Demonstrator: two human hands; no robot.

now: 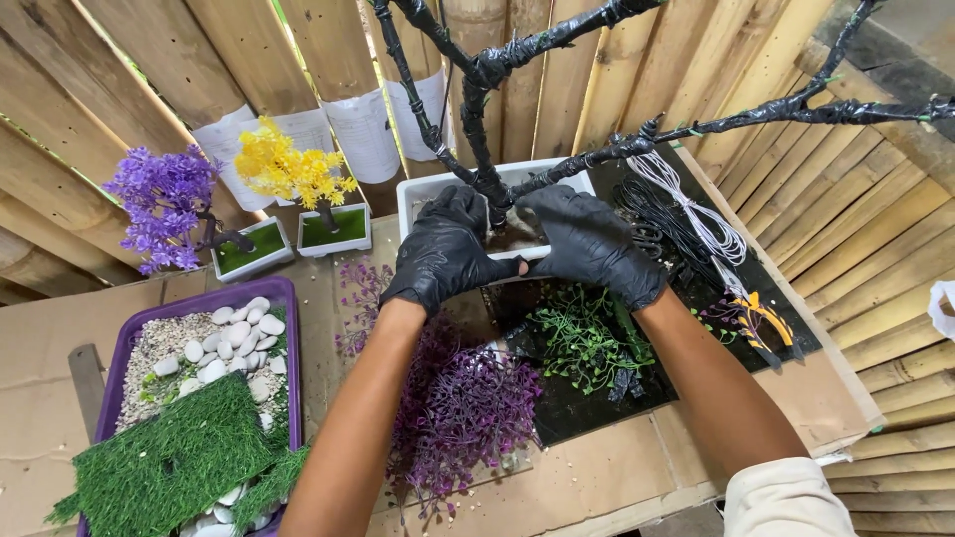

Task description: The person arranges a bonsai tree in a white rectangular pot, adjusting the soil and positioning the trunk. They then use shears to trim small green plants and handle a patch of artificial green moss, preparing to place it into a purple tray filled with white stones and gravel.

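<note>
Here, white planter (423,191) between both hands (517,254).

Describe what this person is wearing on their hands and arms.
Both the left hand and the right hand wear shiny black disposable gloves that end at the wrists. The forearms are bare. A pale cream sleeve shows on the right upper arm at the picture's bottom edge.
</note>
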